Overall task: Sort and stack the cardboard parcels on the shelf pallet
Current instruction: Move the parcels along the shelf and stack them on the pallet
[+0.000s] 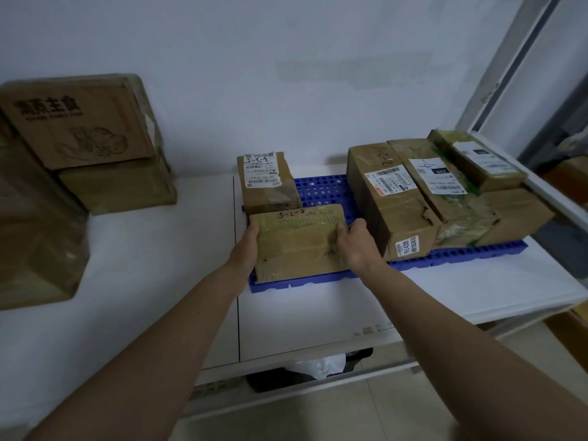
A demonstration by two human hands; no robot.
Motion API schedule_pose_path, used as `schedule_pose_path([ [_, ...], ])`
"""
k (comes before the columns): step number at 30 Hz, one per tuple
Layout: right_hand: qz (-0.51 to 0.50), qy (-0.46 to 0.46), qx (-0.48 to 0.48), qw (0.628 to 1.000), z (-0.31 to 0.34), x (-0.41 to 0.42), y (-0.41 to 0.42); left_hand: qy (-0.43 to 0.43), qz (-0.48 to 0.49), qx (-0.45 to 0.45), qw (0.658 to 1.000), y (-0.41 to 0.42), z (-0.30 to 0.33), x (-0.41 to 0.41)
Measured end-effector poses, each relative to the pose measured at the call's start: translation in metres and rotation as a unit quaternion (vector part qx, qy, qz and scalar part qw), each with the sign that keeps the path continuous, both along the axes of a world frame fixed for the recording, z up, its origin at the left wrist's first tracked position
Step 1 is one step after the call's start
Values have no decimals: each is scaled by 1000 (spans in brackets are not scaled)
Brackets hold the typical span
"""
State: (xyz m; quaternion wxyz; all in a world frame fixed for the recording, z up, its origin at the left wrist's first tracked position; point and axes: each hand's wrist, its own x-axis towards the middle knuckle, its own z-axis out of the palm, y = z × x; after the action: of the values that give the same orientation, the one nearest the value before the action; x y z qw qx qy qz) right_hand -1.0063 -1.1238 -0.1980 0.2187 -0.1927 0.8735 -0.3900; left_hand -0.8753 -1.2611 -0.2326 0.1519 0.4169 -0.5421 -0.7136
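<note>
A flat taped cardboard parcel (pixel 297 243) marked "3-2-8" lies on the front left of the blue perforated pallet (pixel 321 187). My left hand (pixel 246 248) grips its left side and my right hand (pixel 358 245) grips its right side, fingers curled over the top. Just behind it stands a small parcel (pixel 267 183) with a white label. On the pallet's right side sit a long labelled parcel (pixel 389 198), a second labelled parcel (pixel 440 184) beside it, and a small green-taped parcel (pixel 477 160) stacked on a plain box (pixel 515 214).
The pallet rests on a white shelf (pixel 318 313) against a white wall. Large printed cartons (pixel 79 122) are stacked at the left, with another big box (pixel 35 243) in front. A metal shelf upright (pixel 506 62) rises at right. A dark bin with a white bag (pixel 321 366) sits below.
</note>
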Motion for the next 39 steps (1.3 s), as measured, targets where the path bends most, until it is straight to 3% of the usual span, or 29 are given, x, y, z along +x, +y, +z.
schedule_pose_path([
  [8, 0, 5, 24, 1000, 14, 3, 1, -17, -16, -65, 998, -1, 11, 2],
  [10, 32, 63, 38, 997, 24, 6, 0, -41, -18, -100, 994, -3, 17, 6],
  [13, 109, 225, 69, 966, 42, 19, -12, -94, -29, -205, 974, -10, 36, 20],
  [18, 248, 350, 81, 900, 65, 68, -66, -213, -38, -386, 896, -34, 68, 76],
  [22, 356, 345, 51, 867, 70, 124, -107, -331, -21, -513, 792, -49, 88, 136],
  [24, 394, 333, 45, 855, 71, 152, -119, -380, -18, -523, 762, -54, 94, 168],
  [32, 461, 343, 8, 818, 83, 251, -144, -399, -33, -495, 771, -58, 116, 272],
  [39, 504, 322, 13, 801, 90, 354, -167, -400, 0, -522, 754, -46, 125, 364],
])
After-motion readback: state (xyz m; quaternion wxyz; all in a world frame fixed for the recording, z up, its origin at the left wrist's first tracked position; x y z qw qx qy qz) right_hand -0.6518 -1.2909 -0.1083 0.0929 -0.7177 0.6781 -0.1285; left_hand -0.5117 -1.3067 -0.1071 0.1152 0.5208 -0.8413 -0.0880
